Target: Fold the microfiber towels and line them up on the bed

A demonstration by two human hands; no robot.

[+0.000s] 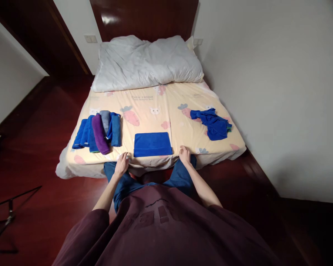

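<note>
While bedsheet lettering (142, 98) blurs, the left hand (122, 164) and right hand (184, 154) flank a blue cloth (152, 144), their grip unclear.

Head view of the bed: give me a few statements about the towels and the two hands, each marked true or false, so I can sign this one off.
1. The folded blue towel lies between the left hand and the right hand. True.
2. Both hands grip the folded blue towel. False: a gap separates it from each hand.
3. The purple towel is left of the folded blue towel. True.
4. The crumpled blue cloth is right of the folded blue towel. True.
5. The purple towel touches the crumpled blue cloth. False: they lie well apart.
</note>
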